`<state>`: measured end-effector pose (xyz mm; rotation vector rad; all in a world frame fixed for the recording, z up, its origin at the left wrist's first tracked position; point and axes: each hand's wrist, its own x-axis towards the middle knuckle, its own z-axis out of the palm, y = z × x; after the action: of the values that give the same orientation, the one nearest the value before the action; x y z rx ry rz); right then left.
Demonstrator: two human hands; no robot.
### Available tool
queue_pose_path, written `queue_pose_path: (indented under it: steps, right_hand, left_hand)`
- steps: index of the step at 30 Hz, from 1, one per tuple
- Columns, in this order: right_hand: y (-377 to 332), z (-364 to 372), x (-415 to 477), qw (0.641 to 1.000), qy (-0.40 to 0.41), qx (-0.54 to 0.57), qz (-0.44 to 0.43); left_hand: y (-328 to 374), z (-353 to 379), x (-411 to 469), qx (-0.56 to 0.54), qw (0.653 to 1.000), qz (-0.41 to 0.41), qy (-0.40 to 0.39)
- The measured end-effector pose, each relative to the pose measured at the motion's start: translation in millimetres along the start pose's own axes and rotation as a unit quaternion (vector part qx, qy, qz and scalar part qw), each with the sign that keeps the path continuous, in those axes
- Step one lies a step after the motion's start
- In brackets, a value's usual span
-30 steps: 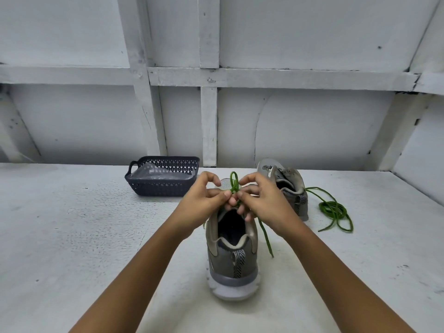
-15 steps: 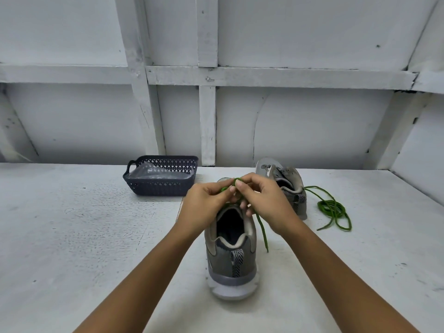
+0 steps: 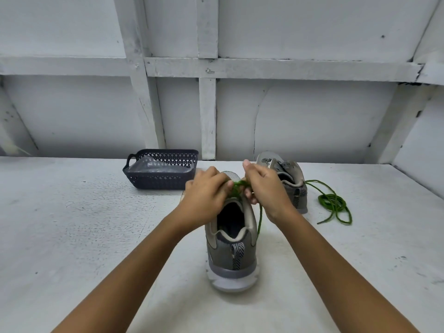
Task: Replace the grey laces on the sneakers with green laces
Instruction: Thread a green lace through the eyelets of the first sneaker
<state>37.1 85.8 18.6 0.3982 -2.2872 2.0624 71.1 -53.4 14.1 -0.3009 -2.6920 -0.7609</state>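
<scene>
A grey sneaker (image 3: 231,253) stands on the white table with its heel toward me. Over its tongue, my left hand (image 3: 206,195) and my right hand (image 3: 264,188) both pinch the green lace (image 3: 237,186) threaded in it. One free end of that lace hangs down the shoe's right side. The second grey sneaker (image 3: 288,181) stands behind my right hand, partly hidden by it. A loose green lace (image 3: 332,203) lies coiled on the table to its right.
A dark blue perforated basket (image 3: 161,168) with clear plastic inside sits at the back left of the table (image 3: 72,224). A white panelled wall rises right behind the table, and another wall closes the far right side.
Both hands have dropped lower onto the shoe's tongue. The upright green loop seen a second ago has been pulled down flat between the fingers.
</scene>
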Motion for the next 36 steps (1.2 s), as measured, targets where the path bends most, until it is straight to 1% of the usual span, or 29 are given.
queue_pose_path:
  steps: [1, 3, 4, 6, 9, 11, 12, 14, 15, 18, 20, 23, 26, 29, 32, 33, 34, 36]
  right_hand:
    - [-0.1, 0.3, -1.7, 1.000, -0.007, -0.018, -0.020]
    - [0.6, -0.5, -6.5, 0.997, -0.021, -0.063, -0.051]
    - [1.3, -1.5, -9.5, 0.994, -0.025, -0.084, -0.063]
    - [3.2, -3.4, -15.8, 0.989, -0.021, -0.123, -0.082]
    - [6.7, -3.7, -23.2, 0.978, -0.014, -0.165, -0.126]
    - [10.2, -3.9, -23.0, 0.969, -0.016, -0.187, -0.159]
    - [13.0, -5.0, -21.2, 0.969, -0.016, -0.191, -0.158]
    - [17.2, -8.8, -19.2, 0.976, -0.014, -0.174, -0.132]
    - [19.7, -11.7, -18.9, 0.980, -0.009, -0.158, -0.118]
    - [24.6, -24.8, -21.8, 0.992, 0.016, -0.105, -0.067]
    - [29.2, -34.1, -23.5, 0.995, 0.030, -0.082, -0.038]
    - [36.3, -38.5, -25.4, 0.997, 0.046, -0.054, -0.023]
    - [41.1, -33.6, -26.9, 0.998, 0.043, -0.046, -0.024]
    - [43.8, -34.2, -27.7, 0.997, 0.051, -0.042, -0.025]
    - [45.0, -39.5, -27.7, 0.997, 0.063, -0.037, -0.016]
    - [45.1, -40.6, -27.9, 0.997, 0.063, -0.036, -0.011]
    - [45.5, -40.9, -28.3, 0.997, 0.060, -0.038, -0.008]
    - [45.9, -39.9, -28.9, 0.998, 0.053, -0.042, -0.002]
  left_hand:
    - [1.2, -3.8, 0.9, -0.077, 0.996, -0.020, -0.029]
    - [3.3, -10.5, 0.8, -0.223, 0.972, -0.052, -0.052]
    - [2.8, -12.2, 1.1, -0.279, 0.956, -0.068, -0.060]
    - [0.8, -10.8, 1.2, -0.345, 0.931, -0.090, -0.074]
    - [2.4, -10.5, 0.2, -0.370, 0.921, -0.094, -0.081]
    - [3.5, -10.9, 2.1, -0.363, 0.924, -0.098, -0.067]
    - [3.4, -11.7, 3.1, -0.345, 0.931, -0.105, -0.052]
    - [0.7, -13.4, 3.4, -0.317, 0.940, -0.126, -0.020]
    - [-2.9, -14.7, 2.9, -0.319, 0.937, -0.141, -0.006]
    - [-18.0, -20.3, -1.5, -0.357, 0.917, -0.176, 0.031]
    - [-25.9, -19.8, -7.9, -0.362, 0.912, -0.189, 0.032]
    - [-34.4, -11.8, -20.6, -0.387, 0.893, -0.225, 0.051]
    - [-40.8, -3.7, -27.3, -0.443, 0.841, -0.297, 0.085]
    - [-37.7, -0.2, -25.5, -0.522, 0.782, -0.326, 0.100]
    - [-38.2, -2.3, -25.3, -0.609, 0.695, -0.362, 0.121]
    - [-39.3, -2.8, -26.1, -0.627, 0.674, -0.372, 0.122]
    - [-40.2, -2.7, -27.2, -0.638, 0.660, -0.380, 0.117]
    - [-41.1, -0.4, -28.7, -0.649, 0.645, -0.389, 0.110]
